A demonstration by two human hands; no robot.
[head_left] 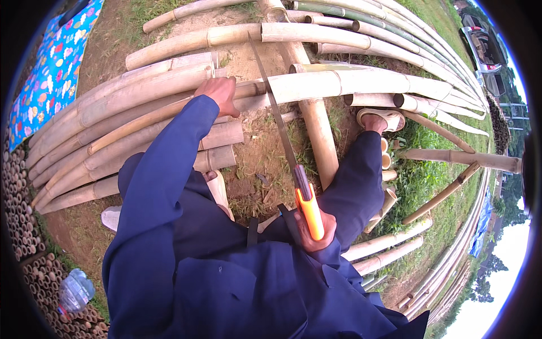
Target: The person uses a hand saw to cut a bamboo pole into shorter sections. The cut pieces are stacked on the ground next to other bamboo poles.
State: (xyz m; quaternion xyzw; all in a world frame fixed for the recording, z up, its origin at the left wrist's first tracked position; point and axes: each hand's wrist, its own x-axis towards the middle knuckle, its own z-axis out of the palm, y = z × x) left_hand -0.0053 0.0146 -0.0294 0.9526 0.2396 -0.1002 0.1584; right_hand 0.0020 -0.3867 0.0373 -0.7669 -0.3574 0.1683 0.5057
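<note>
In my right hand (pixel 316 231) is the orange handle of a hand saw (pixel 278 113). Its long blade slants away to the upper left and crosses a thick pale bamboo pole (pixel 316 85). My left hand (pixel 219 93) is closed on a thinner brown bamboo stick (pixel 248 90), left of the blade. That stick lies along the pale pole, and its end is close to the blade. Whether the teeth are sunk into the pole cannot be seen. A bamboo crosspiece (pixel 317 138) runs beneath the pole.
Several cut bamboo lengths (pixel 113 107) lie at the left, beside a blue patterned cloth (pixel 56 68). Long poles (pixel 406 51) spread to the right. My shoe (pixel 384 120) is near the pole. A plastic bottle (pixel 76 291) lies on stacked bamboo pieces; a vehicle (pixel 483 48) stands far right.
</note>
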